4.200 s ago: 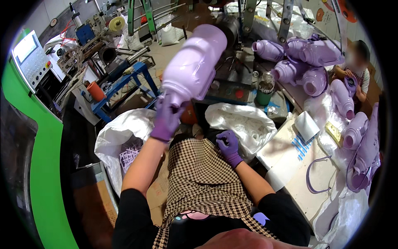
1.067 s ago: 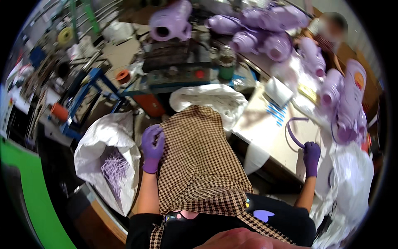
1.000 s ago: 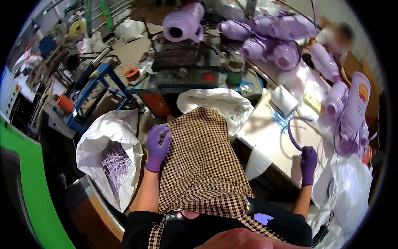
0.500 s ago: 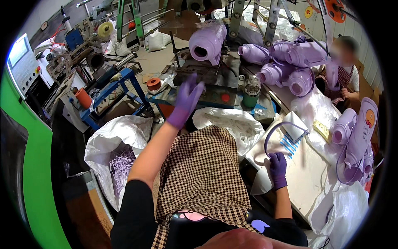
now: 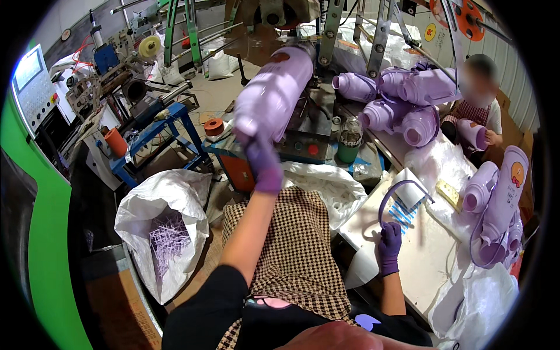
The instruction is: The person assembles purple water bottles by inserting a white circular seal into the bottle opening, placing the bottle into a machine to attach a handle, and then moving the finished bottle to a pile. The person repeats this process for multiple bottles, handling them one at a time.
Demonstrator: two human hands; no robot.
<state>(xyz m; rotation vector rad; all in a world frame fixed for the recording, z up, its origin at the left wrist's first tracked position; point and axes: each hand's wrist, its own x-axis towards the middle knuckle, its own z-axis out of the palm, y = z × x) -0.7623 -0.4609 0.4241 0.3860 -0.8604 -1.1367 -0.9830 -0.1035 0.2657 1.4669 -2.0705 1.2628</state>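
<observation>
A light purple plastic flask shell [image 5: 274, 87] with a printed mark slants toward me from the machine at the back. My left hand [image 5: 263, 166], in a purple glove and smeared by motion, is closed at the shell's near end; its fingertips are partly hidden there. Over the pale worktop at the right, my right hand [image 5: 389, 242], also gloved, is closed round the lower end of a thin, curved purple handle strip [image 5: 392, 195]. The strip arches up and to the right, above a white sheet and blue strips [image 5: 402, 213] on the worktop.
More purple shells [image 5: 402, 96] lie piled at the back right, others [image 5: 499, 204] at the far right. Another person [image 5: 481, 96] holds a shell there. A white sack of purple scraps [image 5: 169, 239] stands left; a glass jar [image 5: 350, 140] sits beside the machine base.
My left hand has moved right and down to the shell, which has come off its earlier place toward me and left. My right hand still holds the strip, slightly lower.
</observation>
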